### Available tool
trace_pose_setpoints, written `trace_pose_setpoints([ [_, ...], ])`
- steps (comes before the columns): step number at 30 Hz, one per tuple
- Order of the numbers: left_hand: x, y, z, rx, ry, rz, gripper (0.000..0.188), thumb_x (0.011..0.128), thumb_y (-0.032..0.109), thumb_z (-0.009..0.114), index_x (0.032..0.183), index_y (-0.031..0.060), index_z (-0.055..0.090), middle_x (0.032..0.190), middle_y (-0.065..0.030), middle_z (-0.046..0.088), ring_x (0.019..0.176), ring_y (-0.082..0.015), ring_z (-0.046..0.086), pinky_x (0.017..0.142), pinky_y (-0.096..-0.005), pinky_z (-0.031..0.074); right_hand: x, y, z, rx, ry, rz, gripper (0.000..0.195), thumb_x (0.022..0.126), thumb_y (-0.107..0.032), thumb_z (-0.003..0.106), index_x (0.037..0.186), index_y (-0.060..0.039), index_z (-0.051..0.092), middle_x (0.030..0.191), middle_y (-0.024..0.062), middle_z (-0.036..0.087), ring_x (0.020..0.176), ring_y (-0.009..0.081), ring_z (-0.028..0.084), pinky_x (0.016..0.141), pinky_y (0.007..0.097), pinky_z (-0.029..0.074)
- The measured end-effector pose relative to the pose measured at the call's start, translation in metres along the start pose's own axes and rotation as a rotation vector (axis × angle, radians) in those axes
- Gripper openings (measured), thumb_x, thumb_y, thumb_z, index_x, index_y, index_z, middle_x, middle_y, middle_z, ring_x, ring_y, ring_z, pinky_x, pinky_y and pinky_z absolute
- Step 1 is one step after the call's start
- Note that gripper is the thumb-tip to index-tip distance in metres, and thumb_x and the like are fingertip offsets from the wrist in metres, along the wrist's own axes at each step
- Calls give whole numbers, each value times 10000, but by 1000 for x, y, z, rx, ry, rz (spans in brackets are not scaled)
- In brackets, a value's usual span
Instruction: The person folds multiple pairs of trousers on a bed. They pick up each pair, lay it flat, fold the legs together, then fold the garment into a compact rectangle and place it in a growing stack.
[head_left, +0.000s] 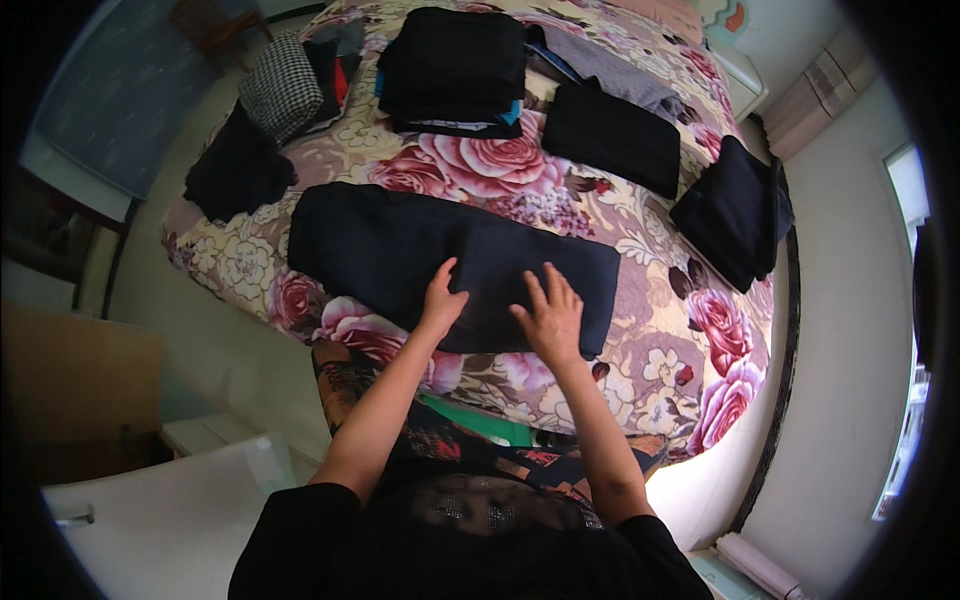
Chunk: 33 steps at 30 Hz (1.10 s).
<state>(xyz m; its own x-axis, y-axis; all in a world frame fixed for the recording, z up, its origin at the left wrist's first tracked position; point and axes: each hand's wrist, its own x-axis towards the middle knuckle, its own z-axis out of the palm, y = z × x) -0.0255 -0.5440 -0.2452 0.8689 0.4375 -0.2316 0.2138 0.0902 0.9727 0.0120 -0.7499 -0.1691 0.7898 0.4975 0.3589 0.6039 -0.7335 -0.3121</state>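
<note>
A dark navy folded garment (375, 240), perhaps trousers, lies lengthwise across the near part of the bed in front of me. My left hand (444, 300) is at its middle, thumb and forefinger apart, beside a crease in the cloth. Farther right, my right hand (553, 311) rests on or just over the cloth near its right end, with the fingers spread. Neither hand has cloth gripped in it. The garment's left end is wider and slightly bunched; its right end is flat and straight-edged.
The bed wears a floral bedspread (487, 154). Behind the garment stand a tall stack of folded black clothes (454, 67) and a folded black garment (611, 139). More dark clothes (731, 214) lie at the right edge. A crumpled black garment (236, 169) and a checked cloth (281, 86) lie left.
</note>
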Motion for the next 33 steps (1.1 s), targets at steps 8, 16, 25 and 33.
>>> trace_pose_setpoints([
  [8, 17, -27, -46, 333, 108, 57, 682, 714, -9, 683, 1359, 38, 466, 1173, -221, 607, 1066, -303, 615, 891, -353, 498, 1, -15, 24, 19, -119, -3, 593, 832, -361, 690, 1372, -186, 519, 1501, 145, 361, 1367, 339, 350, 1054, 483, 305],
  [16, -2, 35, -88, 650, 485, 493, 674, 749, 68, 726, 1350, 14, 427, 1277, -219, 484, 1207, -382, 444, 1044, -458, 354, 34, -74, 84, 101, -146, -44, 568, 850, -396, 660, 1362, -193, 522, 1501, 158, 350, 1369, 348, 338, 1045, 500, 306],
  [25, 47, -18, -275, -751, 605, -289, 311, 836, 307, 770, 1013, 101, 618, 929, -48, 649, 889, -205, 624, 831, -365, 493, 46, -88, 137, -4, -272, 55, 565, 910, -396, 562, 1430, -209, 442, 1551, 168, 260, 1434, 322, 245, 1106, 500, 226],
  [33, 64, 1, -257, -873, 479, -290, 443, 818, 183, 768, 1206, 40, 609, 1173, -114, 652, 1062, -300, 624, 955, -476, 500, 50, -86, 132, 14, -287, 62, 575, 915, -384, 556, 1446, -210, 418, 1554, 181, 250, 1436, 325, 243, 1107, 490, 220],
])
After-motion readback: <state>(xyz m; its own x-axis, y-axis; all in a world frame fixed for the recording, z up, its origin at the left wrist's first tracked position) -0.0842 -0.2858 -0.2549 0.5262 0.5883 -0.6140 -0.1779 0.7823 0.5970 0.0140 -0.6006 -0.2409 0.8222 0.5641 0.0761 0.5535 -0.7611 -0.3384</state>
